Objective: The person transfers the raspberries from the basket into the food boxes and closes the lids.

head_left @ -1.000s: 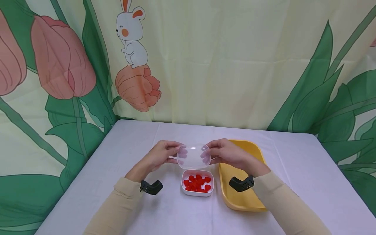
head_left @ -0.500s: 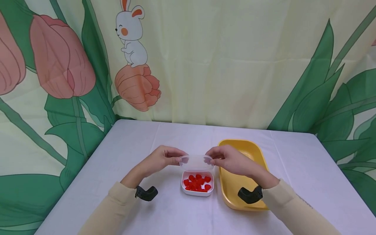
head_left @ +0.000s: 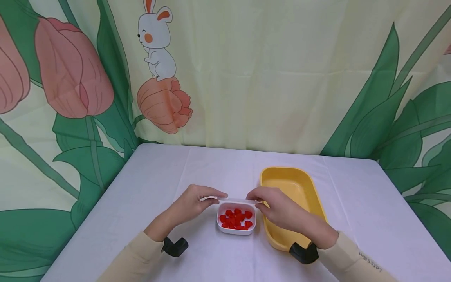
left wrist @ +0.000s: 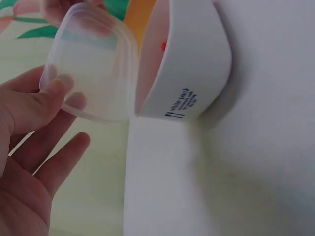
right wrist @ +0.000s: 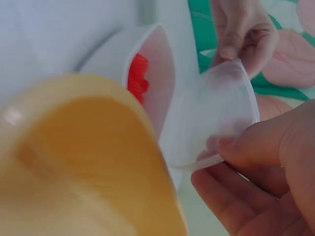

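Both hands hold a clear plastic lid (left wrist: 101, 61) by its two short ends, at the far rim of a small white container (head_left: 236, 231). My left hand (head_left: 195, 203) pinches one end between thumb and fingers; my right hand (head_left: 280, 207) pinches the other. In the head view the lid appears nearly edge-on, as a thin strip. From the left wrist view its lower edge is right at the container's rim. Several small red pieces (head_left: 237, 218) lie inside the container, whose outer wall carries dark print.
A yellow tray (head_left: 276, 235) stands just right of the container, partly under my right forearm. White cloth (head_left: 197, 258) covers the table. Behind it hangs a curtain (head_left: 264, 78) printed with tulips and a rabbit.
Both hands have brought the lid down and toward the container's far rim. It has tilted from showing its broad face to nearly edge-on in the head view. The container has hardly moved.
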Action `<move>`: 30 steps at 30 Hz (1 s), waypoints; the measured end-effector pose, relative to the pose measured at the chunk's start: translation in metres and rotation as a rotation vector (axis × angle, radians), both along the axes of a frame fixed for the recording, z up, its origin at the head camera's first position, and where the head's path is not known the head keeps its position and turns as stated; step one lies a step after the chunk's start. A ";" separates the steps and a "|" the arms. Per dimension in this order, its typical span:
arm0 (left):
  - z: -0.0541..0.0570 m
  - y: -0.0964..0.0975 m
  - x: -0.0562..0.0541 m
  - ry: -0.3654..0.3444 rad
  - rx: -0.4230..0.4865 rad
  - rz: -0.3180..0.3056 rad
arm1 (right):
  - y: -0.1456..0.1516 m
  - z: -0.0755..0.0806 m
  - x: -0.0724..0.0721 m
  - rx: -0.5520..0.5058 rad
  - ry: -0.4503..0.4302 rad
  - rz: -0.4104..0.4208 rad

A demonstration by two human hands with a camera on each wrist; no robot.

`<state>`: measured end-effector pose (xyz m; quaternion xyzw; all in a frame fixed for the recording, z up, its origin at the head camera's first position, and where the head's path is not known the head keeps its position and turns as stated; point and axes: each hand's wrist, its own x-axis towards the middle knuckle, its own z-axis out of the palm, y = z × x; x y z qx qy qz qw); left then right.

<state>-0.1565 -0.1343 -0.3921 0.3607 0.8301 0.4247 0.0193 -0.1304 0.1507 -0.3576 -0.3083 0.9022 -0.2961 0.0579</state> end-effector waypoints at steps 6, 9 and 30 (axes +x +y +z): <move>-0.009 0.002 0.016 0.254 -0.043 -0.035 | -0.004 -0.009 0.023 0.138 0.148 -0.012; -0.015 0.003 0.021 0.359 -0.056 -0.035 | -0.005 -0.015 0.030 0.167 0.251 0.009; -0.043 0.004 0.036 0.554 -0.135 -0.040 | -0.022 -0.049 0.042 0.305 0.711 0.100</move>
